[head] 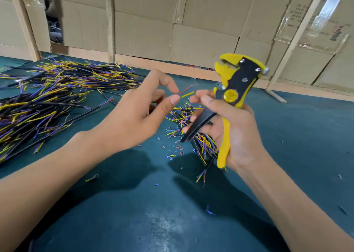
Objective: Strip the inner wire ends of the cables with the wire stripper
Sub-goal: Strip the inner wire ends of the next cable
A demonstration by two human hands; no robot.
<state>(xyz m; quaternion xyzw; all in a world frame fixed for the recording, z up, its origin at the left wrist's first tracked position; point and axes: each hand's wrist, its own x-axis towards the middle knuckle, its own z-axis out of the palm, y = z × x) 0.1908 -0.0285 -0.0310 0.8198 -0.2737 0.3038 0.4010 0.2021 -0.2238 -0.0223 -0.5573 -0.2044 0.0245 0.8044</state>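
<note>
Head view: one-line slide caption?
Left hand pinches wire ends beside the stripper gripped in the right hand.

L hand [138,113] is hiding most of the cable it's holding, only red + yellow wire tips [186,91] poking out | big cable pile [47,98] is running off left edge | box writing [297,15] is looking too blurry to read

We see a wire stripper [237,83] of glossy yellow and matt black plastic, with shiny metal rivets. Our table [287,136] wears matt teal cloth; behind stand rough brown cardboard boxes [191,21].
</note>
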